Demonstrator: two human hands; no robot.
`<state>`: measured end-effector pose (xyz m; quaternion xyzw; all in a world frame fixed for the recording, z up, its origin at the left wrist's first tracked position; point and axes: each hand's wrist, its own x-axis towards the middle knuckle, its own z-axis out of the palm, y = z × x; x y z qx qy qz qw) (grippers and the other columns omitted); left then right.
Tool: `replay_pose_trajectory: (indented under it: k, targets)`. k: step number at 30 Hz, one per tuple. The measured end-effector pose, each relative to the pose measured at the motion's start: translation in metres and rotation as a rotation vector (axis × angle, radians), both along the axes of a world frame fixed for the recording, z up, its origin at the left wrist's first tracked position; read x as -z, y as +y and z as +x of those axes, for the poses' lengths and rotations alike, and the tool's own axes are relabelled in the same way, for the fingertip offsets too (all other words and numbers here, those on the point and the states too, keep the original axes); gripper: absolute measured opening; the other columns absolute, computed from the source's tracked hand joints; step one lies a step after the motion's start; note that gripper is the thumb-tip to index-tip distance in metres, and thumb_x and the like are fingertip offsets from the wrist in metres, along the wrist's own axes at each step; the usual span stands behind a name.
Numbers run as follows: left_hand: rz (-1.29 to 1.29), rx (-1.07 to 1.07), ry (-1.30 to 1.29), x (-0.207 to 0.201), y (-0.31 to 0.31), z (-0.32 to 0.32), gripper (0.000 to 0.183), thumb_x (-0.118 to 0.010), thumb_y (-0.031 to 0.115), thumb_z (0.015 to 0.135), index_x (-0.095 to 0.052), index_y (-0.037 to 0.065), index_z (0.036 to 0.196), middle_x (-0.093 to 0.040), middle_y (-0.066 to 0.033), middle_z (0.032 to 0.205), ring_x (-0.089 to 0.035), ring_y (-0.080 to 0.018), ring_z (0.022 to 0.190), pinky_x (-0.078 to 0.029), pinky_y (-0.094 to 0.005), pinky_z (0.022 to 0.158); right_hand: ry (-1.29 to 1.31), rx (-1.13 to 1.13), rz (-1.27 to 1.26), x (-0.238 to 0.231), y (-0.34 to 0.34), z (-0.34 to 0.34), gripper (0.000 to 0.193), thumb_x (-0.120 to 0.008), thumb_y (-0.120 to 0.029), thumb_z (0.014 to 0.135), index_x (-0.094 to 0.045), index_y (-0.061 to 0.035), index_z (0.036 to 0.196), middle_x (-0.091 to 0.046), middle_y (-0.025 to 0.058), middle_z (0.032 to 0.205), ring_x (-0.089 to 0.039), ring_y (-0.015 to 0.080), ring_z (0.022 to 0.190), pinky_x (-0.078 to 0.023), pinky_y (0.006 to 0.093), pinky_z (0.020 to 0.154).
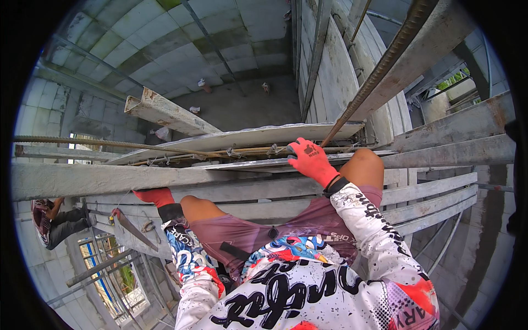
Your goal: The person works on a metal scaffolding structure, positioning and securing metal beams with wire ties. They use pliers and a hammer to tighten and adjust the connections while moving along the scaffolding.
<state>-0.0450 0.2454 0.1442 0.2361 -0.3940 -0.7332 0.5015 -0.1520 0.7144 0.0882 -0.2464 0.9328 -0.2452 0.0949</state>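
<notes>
From my feed, my right hand point(309, 159), in a red glove, rests just past centre toward one o'clock, fingers spread flat on the grey weathered wooden formwork plank point(165, 177), gripping nothing. Its fingertips touch the cage of ribbed rusty steel rebars point(242, 150) tied along the plank top. A long slanted ribbed rebar point(379, 69) rises from beside that hand toward one o'clock. My left hand point(154, 196), also red-gloved, sits at about eight o'clock, pressed under the plank edge; I cannot tell whether it is closed. A crouching person point(55, 220) is at nine o'clock.
</notes>
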Motion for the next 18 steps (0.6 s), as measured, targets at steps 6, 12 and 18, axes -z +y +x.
replay_pose_trajectory:
  k: [6,12,18]
  targets:
    - [-0.099,-0.050,-0.013,0.005,0.002,-0.004,0.056,-0.042,0.050,0.100,-0.055,0.011,0.138,-0.058,-0.0115,0.139,-0.059,-0.0324,0.122,-0.045,-0.0503,0.106,0.287,0.002,-0.001,0.012,-0.009,-0.007,0.057,-0.073,-0.035,0.084,-0.058,-0.0071,0.133,-0.051,0.0236,0.143,-0.047,0.0412,0.133,-0.040,0.0497,0.109]
    - [-0.254,-0.080,-0.049,0.019,-0.001,-0.002,0.053,-0.045,0.048,0.101,-0.055,0.009,0.136,-0.060,-0.0133,0.132,-0.062,-0.0318,0.116,-0.048,-0.0496,0.102,0.159,-0.013,0.136,0.028,-0.017,-0.011,0.069,-0.069,-0.044,0.088,-0.051,-0.0076,0.143,-0.043,0.0255,0.152,-0.038,0.0448,0.141,-0.032,0.0524,0.115]
    - [0.006,-0.134,0.192,0.025,-0.023,0.011,0.052,-0.047,0.047,0.104,-0.055,0.005,0.134,-0.057,-0.0111,0.135,-0.056,-0.0256,0.122,-0.041,-0.0429,0.109,0.083,-0.108,0.102,0.015,-0.047,-0.002,0.081,-0.074,-0.050,0.083,-0.047,-0.0109,0.148,-0.037,0.0297,0.154,-0.035,0.0473,0.142,-0.033,0.0533,0.114]
